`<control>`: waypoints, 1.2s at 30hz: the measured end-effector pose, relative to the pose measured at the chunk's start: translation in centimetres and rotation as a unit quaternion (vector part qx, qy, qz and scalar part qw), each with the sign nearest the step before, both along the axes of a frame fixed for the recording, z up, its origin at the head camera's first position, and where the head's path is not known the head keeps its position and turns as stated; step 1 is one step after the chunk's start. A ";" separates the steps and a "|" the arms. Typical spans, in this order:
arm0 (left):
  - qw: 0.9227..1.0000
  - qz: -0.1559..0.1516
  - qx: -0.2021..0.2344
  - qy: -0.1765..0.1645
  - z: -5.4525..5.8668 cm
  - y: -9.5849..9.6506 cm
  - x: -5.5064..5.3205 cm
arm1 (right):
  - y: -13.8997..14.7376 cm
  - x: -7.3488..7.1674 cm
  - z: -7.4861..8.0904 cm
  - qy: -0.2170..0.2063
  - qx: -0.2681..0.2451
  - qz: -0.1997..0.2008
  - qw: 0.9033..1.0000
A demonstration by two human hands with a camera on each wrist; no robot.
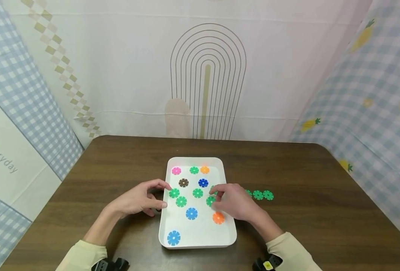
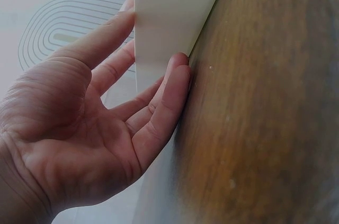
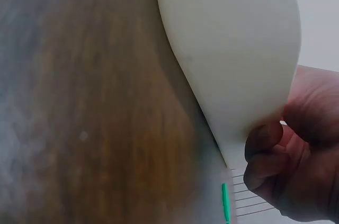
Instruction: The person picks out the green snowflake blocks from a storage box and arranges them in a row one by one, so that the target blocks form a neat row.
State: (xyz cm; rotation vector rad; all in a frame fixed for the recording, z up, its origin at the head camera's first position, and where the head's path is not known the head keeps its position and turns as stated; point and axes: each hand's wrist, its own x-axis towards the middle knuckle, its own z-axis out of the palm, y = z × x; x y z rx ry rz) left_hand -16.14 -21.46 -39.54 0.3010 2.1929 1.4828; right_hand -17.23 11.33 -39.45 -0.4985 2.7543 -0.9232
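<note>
A white tray (image 1: 203,241) holds flat plastic snowflake discs in several colours. My left hand (image 1: 140,199) rests at the tray's left rim, index fingertip beside a green disc (image 1: 174,193). In the left wrist view its thumb and index finger reach over the rim, while the other fingers lie relaxed along the outer wall. My right hand (image 1: 235,201) is over the right rim, its index finger and thumb apart around another green disc (image 1: 210,201). One more green disc is partly hidden behind that index finger. In the right wrist view the remaining fingers curl outside the wall.
A row of joined green discs (image 1: 258,195) lies on the brown table (image 1: 288,165) right of the tray, partly behind my right hand. Inside the tray are also blue discs (image 1: 191,213), an orange disc (image 1: 218,218), a brown disc (image 1: 183,183) and a pink disc (image 1: 176,171).
</note>
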 end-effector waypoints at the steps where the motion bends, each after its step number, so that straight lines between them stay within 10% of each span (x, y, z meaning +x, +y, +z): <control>1: 1.000 0.000 0.000 0.000 0.0 0.0 0.0 | 0.0 0.0 0.0 0.001 0.002 0.000 1.000; 36: 1.000 0.002 0.002 -0.004 -0.1 0.0 -0.1 | -0.5 -0.2 0.0 0.016 0.052 -0.002 0.999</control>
